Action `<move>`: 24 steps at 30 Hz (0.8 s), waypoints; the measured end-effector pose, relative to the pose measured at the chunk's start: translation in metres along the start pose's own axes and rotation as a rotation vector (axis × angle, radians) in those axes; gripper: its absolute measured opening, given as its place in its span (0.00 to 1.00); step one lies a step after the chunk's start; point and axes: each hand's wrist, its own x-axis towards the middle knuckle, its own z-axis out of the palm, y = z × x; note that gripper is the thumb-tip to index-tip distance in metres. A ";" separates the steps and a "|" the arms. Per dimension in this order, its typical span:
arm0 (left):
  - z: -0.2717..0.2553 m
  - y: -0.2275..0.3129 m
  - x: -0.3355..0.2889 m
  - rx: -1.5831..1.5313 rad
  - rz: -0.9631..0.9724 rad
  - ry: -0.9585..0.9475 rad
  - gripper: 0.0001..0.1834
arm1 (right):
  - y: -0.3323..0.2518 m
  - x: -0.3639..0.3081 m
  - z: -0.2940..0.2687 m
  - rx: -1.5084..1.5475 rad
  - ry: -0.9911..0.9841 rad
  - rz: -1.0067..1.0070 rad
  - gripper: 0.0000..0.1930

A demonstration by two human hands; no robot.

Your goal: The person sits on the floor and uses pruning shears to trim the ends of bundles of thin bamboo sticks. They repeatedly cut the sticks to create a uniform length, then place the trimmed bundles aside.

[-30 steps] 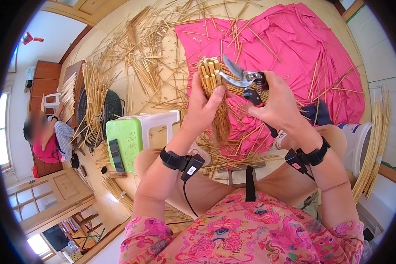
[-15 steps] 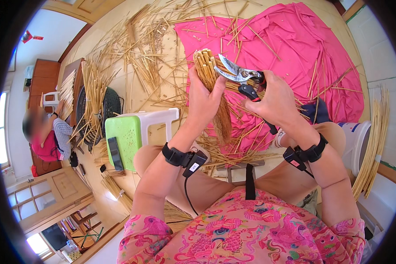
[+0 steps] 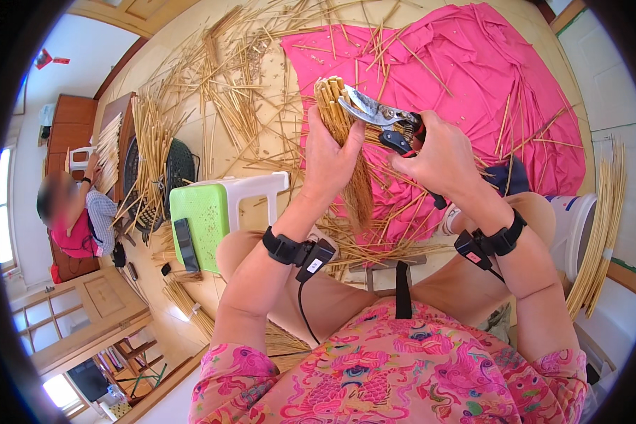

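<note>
My left hand [image 3: 330,152] is wrapped round a bundle of straw stalks [image 3: 339,116], held upright with the cut ends at the top and the fine brushy ends hanging below the wrist. In my right hand [image 3: 442,155] is a pair of pruning shears [image 3: 380,115] with silver blades and black and red handles. The blades lie against the upper right side of the bundle, near the stalk tops, and are nearly closed. Whether a stalk sits between them I cannot tell.
Pink cloth [image 3: 466,78] covers the floor ahead, strewn with loose stalks. A green and white stool [image 3: 201,222] bearing a phone [image 3: 186,244] stands left. Beyond it, a dark basket [image 3: 180,166] holds stalks, near another person [image 3: 78,226]. A white bucket [image 3: 572,219] stands right.
The shear blades have closed most of the way and shifted slightly left onto the stalk tops. My right hand has squeezed the handles together. The left hand keeps its hold.
</note>
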 end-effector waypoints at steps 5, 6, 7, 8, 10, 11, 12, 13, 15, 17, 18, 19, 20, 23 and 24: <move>0.001 -0.001 -0.001 -0.097 -0.050 -0.020 0.26 | -0.001 0.002 0.000 0.174 -0.012 -0.025 0.30; 0.002 -0.001 -0.001 -0.106 -0.040 -0.023 0.26 | 0.003 0.002 0.004 0.180 0.033 -0.045 0.30; 0.002 0.000 -0.001 -0.127 -0.048 -0.025 0.25 | 0.005 0.003 0.006 0.186 0.078 -0.066 0.30; 0.002 0.001 -0.001 -0.148 -0.055 -0.027 0.25 | 0.006 0.004 0.005 0.194 0.064 -0.083 0.30; 0.001 0.003 -0.001 -0.200 -0.060 -0.030 0.25 | 0.007 0.006 0.003 0.210 0.036 -0.120 0.31; 0.001 0.004 0.000 -0.232 -0.056 -0.031 0.24 | 0.008 0.005 0.002 0.228 0.001 -0.113 0.31; 0.001 0.004 0.001 -0.262 -0.053 -0.032 0.24 | 0.008 0.005 0.001 0.247 -0.035 -0.104 0.32; 0.000 0.005 0.001 -0.229 -0.058 -0.030 0.24 | 0.008 0.004 0.001 0.266 -0.072 -0.096 0.32; -0.001 0.006 0.001 -0.164 -0.068 -0.028 0.25 | 0.010 0.004 0.005 0.301 -0.067 -0.093 0.33; 0.000 0.006 0.002 -0.114 -0.043 -0.018 0.25 | 0.011 0.004 0.007 0.318 -0.062 -0.083 0.33; 0.000 0.006 0.002 -0.086 -0.030 -0.011 0.25 | 0.010 0.004 0.008 0.319 -0.062 -0.078 0.33; 0.000 0.006 0.002 -0.093 -0.024 -0.011 0.25 | 0.010 0.004 0.008 0.321 -0.062 -0.073 0.33; 0.001 0.006 0.002 -0.100 -0.018 -0.012 0.26 | 0.010 0.004 0.007 0.315 -0.056 -0.079 0.33; -0.001 0.002 0.001 -0.119 -0.039 -0.061 0.27 | 0.009 0.006 0.003 0.274 -0.090 -0.070 0.33; -0.002 0.001 0.001 -0.126 -0.054 -0.085 0.28 | 0.009 0.006 0.000 0.246 -0.139 -0.048 0.34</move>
